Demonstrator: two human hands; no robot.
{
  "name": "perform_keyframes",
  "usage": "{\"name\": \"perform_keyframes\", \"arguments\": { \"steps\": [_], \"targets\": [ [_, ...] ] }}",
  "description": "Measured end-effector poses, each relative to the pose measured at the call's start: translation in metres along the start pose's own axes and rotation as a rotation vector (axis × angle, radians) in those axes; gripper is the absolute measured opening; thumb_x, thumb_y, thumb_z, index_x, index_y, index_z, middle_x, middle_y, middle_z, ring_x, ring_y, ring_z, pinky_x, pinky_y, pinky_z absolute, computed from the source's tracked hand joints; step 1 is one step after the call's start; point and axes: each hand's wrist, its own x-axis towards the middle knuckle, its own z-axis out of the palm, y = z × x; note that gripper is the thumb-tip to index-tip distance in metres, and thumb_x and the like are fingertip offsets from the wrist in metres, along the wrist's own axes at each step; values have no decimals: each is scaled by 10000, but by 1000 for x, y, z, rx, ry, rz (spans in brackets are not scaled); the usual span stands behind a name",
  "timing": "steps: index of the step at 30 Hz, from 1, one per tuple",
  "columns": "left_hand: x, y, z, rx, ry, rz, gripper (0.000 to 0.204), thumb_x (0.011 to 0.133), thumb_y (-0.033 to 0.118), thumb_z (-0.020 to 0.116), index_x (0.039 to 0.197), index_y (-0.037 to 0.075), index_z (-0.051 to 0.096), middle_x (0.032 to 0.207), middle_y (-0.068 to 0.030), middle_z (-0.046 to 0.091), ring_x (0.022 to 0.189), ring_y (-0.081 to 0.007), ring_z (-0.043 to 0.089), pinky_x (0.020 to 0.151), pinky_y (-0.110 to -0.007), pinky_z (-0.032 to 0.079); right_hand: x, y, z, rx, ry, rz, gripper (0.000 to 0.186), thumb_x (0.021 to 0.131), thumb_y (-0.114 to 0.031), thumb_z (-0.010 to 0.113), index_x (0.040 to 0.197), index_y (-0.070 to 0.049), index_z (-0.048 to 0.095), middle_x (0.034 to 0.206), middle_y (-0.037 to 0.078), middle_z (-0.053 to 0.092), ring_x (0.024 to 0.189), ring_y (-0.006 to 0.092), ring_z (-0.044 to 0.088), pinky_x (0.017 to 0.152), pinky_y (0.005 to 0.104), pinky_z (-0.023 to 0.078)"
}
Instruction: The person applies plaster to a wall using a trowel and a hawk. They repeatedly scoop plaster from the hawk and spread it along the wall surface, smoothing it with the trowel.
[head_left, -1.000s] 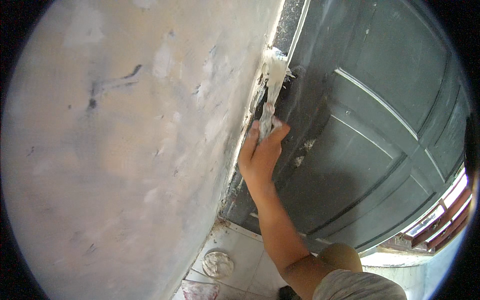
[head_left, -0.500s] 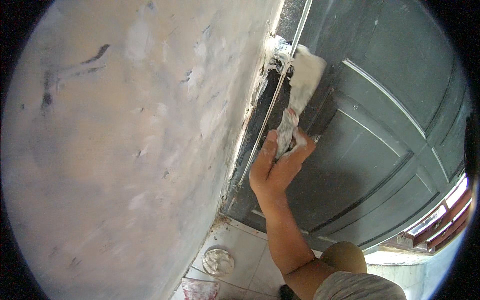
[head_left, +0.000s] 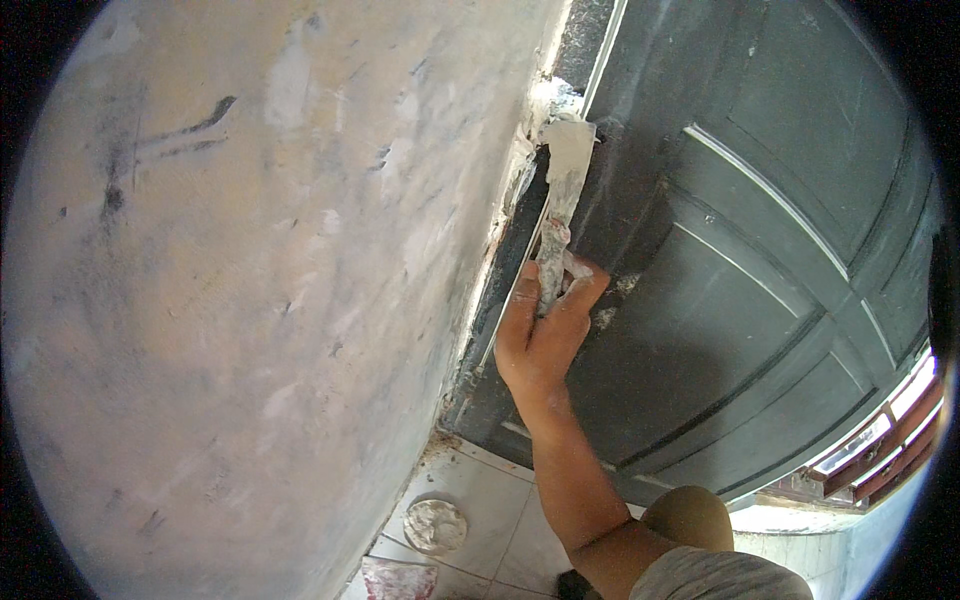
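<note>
My right hand (head_left: 545, 335) grips the putty-smeared handle of a putty knife (head_left: 571, 160), thumb on the left side and fingers on the right. The wide blade points up, coated in off-white putty. Its end lies over the dark door frame (head_left: 520, 243), just below a rough patch of white putty (head_left: 563, 98) where frame and wall meet. Whether the blade presses on the surface I cannot tell. My left hand is out of view.
A patchy, scuffed wall (head_left: 260, 300) fills the left. The dark grey panelled door (head_left: 690, 350) stands at right. On the white tiled floor (head_left: 500, 500) are a round putty-covered disc or lid (head_left: 435, 526) and a red-stained whitish piece (head_left: 398, 578). Brown slats (head_left: 880, 440) show at far right.
My right hand has moved slightly left with the putty knife. The blade has swung from over the door's edge to the frame, and now looks narrower and more upright.
</note>
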Motion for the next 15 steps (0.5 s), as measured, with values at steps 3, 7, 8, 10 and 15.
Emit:
{"name": "perform_keyframes", "arguments": {
  "steps": [3, 7, 8, 10, 15],
  "targets": [
    [1, -1, 6, -14, 13, 11, 623, 1060, 536, 455, 1447, 52, 523, 1546, -199, 493, 1399, -394, 485, 1093, -558, 400, 1, 4, 5, -66, -28, -48, 312, 1038, -145, 562, 1223, 43, 396, 910, 219, 623, 802, 344, 668, 743, 433, 515],
    [1, -1, 7, -31, 36, 18, 622, 1060, 532, 457, 1450, 52, 521, 1549, -199, 490, 1402, -395, 481, 1097, -557, 397, -3, 22, 9, -98, -58, 30, 302, 1038, -142, 564, 1211, 41, 398, 892, 195, 622, 775, 299, 664, 728, 413, 514],
    [1, -1, 5, -34, 42, 20, 622, 1060, 532, 458, 1450, 52, 521, 1549, -200, 489, 1403, -395, 480, 1098, -557, 396, -4, 22, 9, -88, -43, 21, 327, 1029, -152, 575, 1224, 44, 400, 899, 224, 630, 797, 370, 665, 745, 450, 516],
    [2, 1, 0, -40, 53, 26, 621, 1060, 530, 459, 1452, 51, 519, 1550, -200, 488, 1404, -395, 477, 1100, -557, 394, -6, 20, 7, -71, -14, 4, 378, 1011, -172, 597, 1249, 50, 405, 912, 283, 646, 839, 511, 668, 779, 526, 521],
    [3, -1, 7, -42, 80, 32, 620, 1060, 526, 462, 1455, 51, 517, 1553, -200, 484, 1408, -395, 472, 1105, -557, 390, -5, 16, 15, -53, -35, 30, 306, 1024, -132, 573, 1204, 37, 392, 891, 202, 616, 779, 312, 671, 709, 397, 519]
  ]
}}
